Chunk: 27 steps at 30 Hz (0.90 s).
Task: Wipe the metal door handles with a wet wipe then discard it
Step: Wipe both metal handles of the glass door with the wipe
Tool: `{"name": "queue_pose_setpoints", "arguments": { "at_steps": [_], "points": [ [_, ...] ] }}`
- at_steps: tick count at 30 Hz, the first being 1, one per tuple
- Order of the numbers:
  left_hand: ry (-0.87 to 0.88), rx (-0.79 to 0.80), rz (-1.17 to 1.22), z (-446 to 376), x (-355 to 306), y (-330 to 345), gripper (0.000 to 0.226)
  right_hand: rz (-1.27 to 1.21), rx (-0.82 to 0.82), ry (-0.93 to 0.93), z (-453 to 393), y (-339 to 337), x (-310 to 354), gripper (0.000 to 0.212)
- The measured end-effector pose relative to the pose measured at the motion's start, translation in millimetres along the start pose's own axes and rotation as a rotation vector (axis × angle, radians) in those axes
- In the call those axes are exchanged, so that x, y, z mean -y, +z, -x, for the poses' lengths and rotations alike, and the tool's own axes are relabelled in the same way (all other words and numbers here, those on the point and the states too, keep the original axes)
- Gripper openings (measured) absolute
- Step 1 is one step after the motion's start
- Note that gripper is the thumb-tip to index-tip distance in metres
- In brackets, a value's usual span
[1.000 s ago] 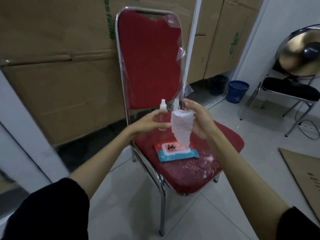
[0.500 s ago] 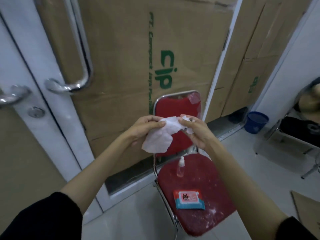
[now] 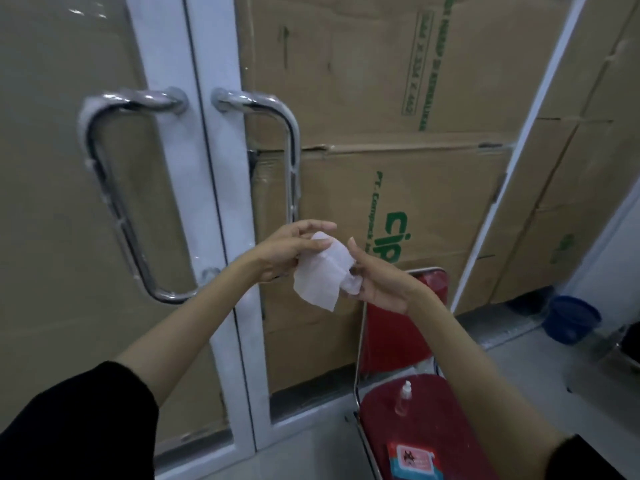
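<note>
A white wet wipe (image 3: 320, 277) hangs between both hands in front of the double glass door. My left hand (image 3: 289, 249) pinches its top edge and my right hand (image 3: 375, 280) grips its right side, which is bunched in the palm. Two curved metal door handles are mounted on the white door frames: the left handle (image 3: 104, 188) is partly wrapped in plastic film, and the right handle (image 3: 291, 150) runs down behind my left hand. The wipe is below and to the right of the handles and touches neither.
A red chair (image 3: 408, 336) stands at the lower right, with a small spray bottle (image 3: 403, 398) and a wet wipe packet (image 3: 412, 460) on its seat. A blue bin (image 3: 571, 318) sits on the floor at far right. Cardboard boxes (image 3: 398, 174) are stacked behind the glass.
The view has swung up and left from the chair to the door handles. Both hands lifted the wipe from over the seat and spread it open in front of the door.
</note>
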<state>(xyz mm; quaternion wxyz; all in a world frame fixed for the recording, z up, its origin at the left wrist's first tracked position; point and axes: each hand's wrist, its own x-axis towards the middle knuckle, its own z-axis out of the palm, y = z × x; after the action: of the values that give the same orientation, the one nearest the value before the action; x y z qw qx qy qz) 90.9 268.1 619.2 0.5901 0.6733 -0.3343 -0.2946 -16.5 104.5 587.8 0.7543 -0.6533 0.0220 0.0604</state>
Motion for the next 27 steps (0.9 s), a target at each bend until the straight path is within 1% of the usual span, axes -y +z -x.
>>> {"name": "queue_pose_setpoints", "arguments": {
  "at_steps": [3, 5, 7, 10, 13, 15, 17, 19, 22, 24, 25, 27],
  "points": [
    [-0.015, -0.057, 0.025, 18, -8, -15, 0.033, 0.101, 0.011, 0.003, -10, 29, 5, 0.054],
    [-0.029, -0.081, 0.031, 28, -8, -25, 0.035, 0.136, -0.023, -0.011, -19, 42, 5, 0.046],
    [-0.038, -0.123, 0.012, 37, -6, -33, 0.036, 0.129, -0.077, -0.019, -29, 48, 3, 0.041],
    [-0.029, -0.254, 0.013, 46, 4, -43, 0.037, 0.061, -0.117, -0.022, -45, 53, -4, 0.044],
    [-0.037, -0.397, 0.011, 51, 18, -52, 0.041, -0.025, -0.066, 0.002, -57, 60, -11, 0.041],
    [-0.119, -0.423, 0.028, 55, 29, -55, 0.046, -0.063, -0.017, 0.01, -64, 66, -15, 0.036],
    [-0.211, -0.436, 0.061, 60, 38, -53, 0.046, -0.106, 0.019, 0.026, -72, 74, -20, 0.037],
    [-0.209, -0.481, 0.143, 62, 49, -53, 0.042, -0.174, 0.044, 0.053, -80, 79, -30, 0.041],
    [-0.164, -0.606, 0.267, 68, 64, -50, 0.029, -0.288, 0.11, 0.098, -93, 86, -55, 0.049],
    [-0.181, -0.661, 0.326, 71, 78, -48, 0.028, -0.348, 0.141, 0.152, -102, 95, -73, 0.053],
    [-0.202, -0.686, 0.362, 77, 88, -50, 0.03, -0.39, 0.175, 0.195, -105, 104, -85, 0.052],
    [-0.238, -0.693, 0.432, 84, 102, -51, 0.025, -0.481, 0.211, 0.246, -106, 114, -101, 0.049]
  ]
}}
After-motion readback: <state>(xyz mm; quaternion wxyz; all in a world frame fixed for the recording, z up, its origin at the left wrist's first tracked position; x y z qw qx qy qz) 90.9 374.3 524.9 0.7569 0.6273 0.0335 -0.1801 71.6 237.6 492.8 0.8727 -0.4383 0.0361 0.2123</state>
